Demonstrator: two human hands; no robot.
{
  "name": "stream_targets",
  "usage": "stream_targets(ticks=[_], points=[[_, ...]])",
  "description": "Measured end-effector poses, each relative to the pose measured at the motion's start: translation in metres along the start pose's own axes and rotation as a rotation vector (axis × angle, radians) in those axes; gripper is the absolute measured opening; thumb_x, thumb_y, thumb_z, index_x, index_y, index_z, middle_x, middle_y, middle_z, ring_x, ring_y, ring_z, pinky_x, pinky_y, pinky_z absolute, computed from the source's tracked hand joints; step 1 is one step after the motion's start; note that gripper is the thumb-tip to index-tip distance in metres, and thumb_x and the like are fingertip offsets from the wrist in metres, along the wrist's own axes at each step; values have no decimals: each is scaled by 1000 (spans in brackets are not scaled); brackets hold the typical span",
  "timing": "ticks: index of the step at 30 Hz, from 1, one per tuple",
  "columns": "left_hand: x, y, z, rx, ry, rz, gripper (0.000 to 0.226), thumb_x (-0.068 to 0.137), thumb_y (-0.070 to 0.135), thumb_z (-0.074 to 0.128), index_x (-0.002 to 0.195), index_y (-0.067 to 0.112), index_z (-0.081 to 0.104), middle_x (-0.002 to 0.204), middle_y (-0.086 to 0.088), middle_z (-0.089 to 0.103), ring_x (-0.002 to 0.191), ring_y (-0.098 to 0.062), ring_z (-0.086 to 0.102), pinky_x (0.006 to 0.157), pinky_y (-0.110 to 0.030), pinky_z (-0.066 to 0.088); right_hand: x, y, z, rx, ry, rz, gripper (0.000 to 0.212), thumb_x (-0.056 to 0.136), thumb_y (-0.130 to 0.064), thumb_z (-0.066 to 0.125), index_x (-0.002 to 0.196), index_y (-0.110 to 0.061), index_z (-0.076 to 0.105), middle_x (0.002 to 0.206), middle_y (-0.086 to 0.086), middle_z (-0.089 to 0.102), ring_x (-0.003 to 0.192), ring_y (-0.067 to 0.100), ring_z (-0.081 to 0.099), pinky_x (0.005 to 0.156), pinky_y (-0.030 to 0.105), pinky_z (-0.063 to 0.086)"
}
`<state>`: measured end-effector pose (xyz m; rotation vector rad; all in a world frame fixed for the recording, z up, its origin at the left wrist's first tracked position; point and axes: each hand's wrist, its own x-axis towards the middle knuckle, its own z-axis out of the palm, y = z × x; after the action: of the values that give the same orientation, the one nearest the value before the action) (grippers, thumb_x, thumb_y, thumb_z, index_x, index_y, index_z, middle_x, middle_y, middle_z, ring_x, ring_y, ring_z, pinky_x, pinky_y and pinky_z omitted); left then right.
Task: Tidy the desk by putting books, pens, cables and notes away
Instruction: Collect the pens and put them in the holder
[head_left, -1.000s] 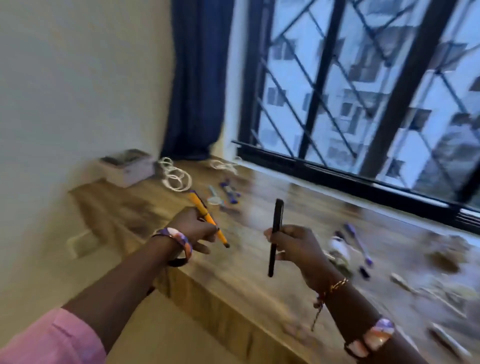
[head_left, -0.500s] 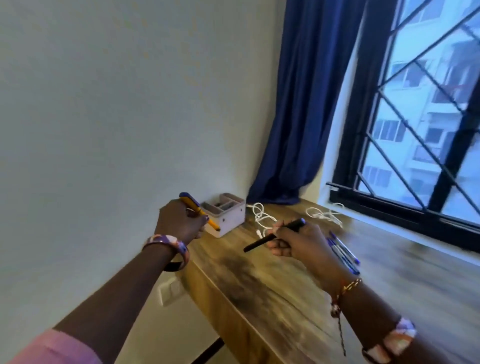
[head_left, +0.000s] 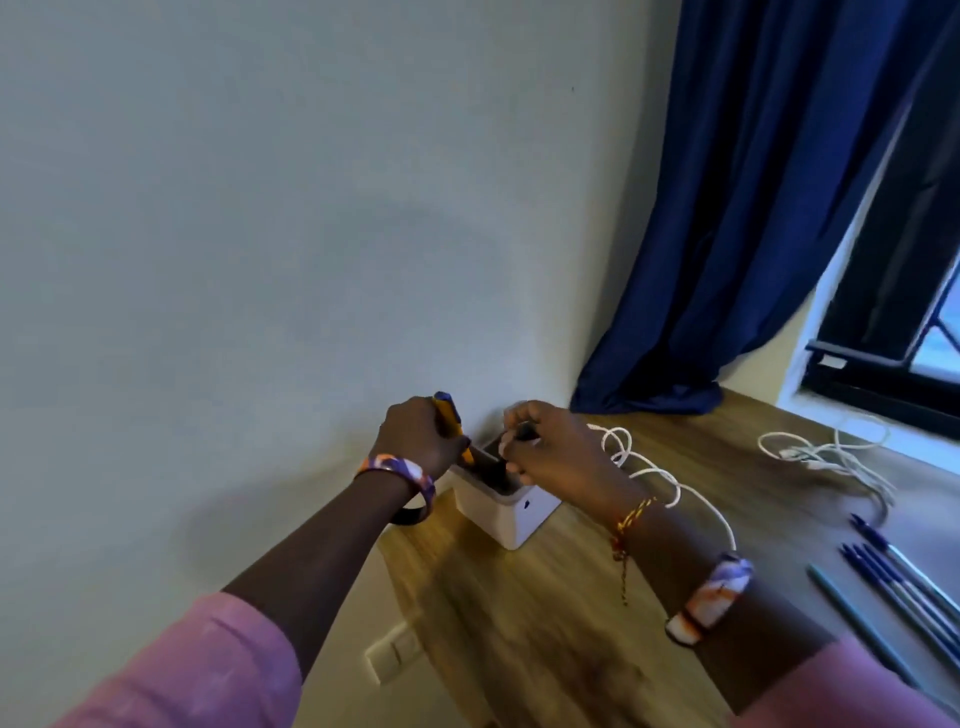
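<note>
I have my left hand (head_left: 415, 441) curled round the orange pen (head_left: 451, 422) and my right hand (head_left: 550, 454) pinching the black pen (head_left: 522, 434), both tips down in the white organiser box (head_left: 511, 506) at the desk's (head_left: 545, 623) wall corner

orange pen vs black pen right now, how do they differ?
Colour: the orange pen is orange with a blue cap; the black pen is all black. Holder: the left hand grips the orange pen; the right hand pinches the black one. Exposure: the orange pen shows far more length; the black pen is mostly hidden. Both are at the white organiser.
</note>
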<state>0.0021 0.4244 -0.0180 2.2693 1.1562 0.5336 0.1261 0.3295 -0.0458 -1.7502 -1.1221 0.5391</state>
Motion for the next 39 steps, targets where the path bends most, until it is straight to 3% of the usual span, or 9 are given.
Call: stream_targets(ticks=[2, 6, 13, 17, 21, 25, 29, 34, 39], points=[[7, -8, 3, 29, -30, -3, 27, 78, 19, 71, 101, 8, 62, 102, -12, 65, 86, -32, 64, 75, -39, 57, 5, 2, -2, -82, -69, -40, 36, 80, -7, 63, 114, -16, 57, 103, -2, 60, 80, -2, 56, 64, 5, 46], [9, -30, 7, 58, -176, -142, 46, 75, 24, 75, 110, 5, 53, 109, -15, 60, 97, -34, 62, 82, -41, 55, 6, 31, -8, 10, 61, 50, 50, 76, -8, 68, 121, -19, 50, 114, -2, 55, 95, 10, 58, 66, 14, 47], [11, -48, 7, -90, -743, -94, 21, 88, 16, 59, 68, 9, 59, 52, 1, 54, 35, -4, 47, 39, -16, 40, 0, 34, 6, 408, 35, 325, 71, 57, -36, 86, 116, -23, 48, 110, 0, 60, 97, 20, 64, 66, 35, 60], [21, -56, 7, -108, -738, 48, 12, 87, 16, 60, 75, 16, 60, 65, 0, 56, 53, -9, 49, 50, -17, 41, 4, 20, 30, 461, 66, 351, 40, 72, -22, 78, 102, -31, 53, 109, 0, 61, 105, 21, 59, 81, 47, 56], [33, -64, 9, 209, -636, 244, 14, 83, 30, 61, 87, 17, 63, 93, -8, 66, 85, -22, 61, 76, -29, 49, 6, 6, 46, 434, 114, 407, 86, 60, -34, 85, 132, -26, 40, 125, 4, 56, 114, 22, 55, 82, 47, 56], [25, -57, 2, 428, -726, 406, 33, 84, 35, 60, 110, 16, 63, 111, -4, 65, 103, -22, 60, 83, -23, 44, -2, -3, 49, 405, 111, 350, 49, 74, -21, 77, 118, -26, 54, 120, 5, 62, 107, 18, 61, 85, 46, 55], [3, -31, 0, 516, -972, 574, 31, 87, 41, 56, 91, 12, 67, 63, 7, 57, 51, -4, 51, 50, -14, 40, -20, -12, 42, 302, 145, 327, 52, 76, -25, 74, 123, -29, 51, 120, -1, 61, 110, 15, 60, 88, 39, 53], [-15, 15, 28, 419, -1054, 761, 34, 88, 39, 57, 102, 9, 68, 83, -2, 69, 42, 4, 48, 32, -2, 30, -67, -14, -3, 117, 99, 370, 21, 85, -15, 64, 102, -27, 62, 96, -1, 67, 97, 22, 62, 88, 46, 50], [-38, 82, 73, 297, -1057, 832, 27, 88, 31, 59, 88, 5, 67, 60, 5, 56, 29, 4, 45, 31, -5, 30, -125, 8, -76, -18, 207, 442, 27, 88, -5, 58, 113, -12, 59, 107, 22, 65, 93, 26, 60, 78, 37, 52]])
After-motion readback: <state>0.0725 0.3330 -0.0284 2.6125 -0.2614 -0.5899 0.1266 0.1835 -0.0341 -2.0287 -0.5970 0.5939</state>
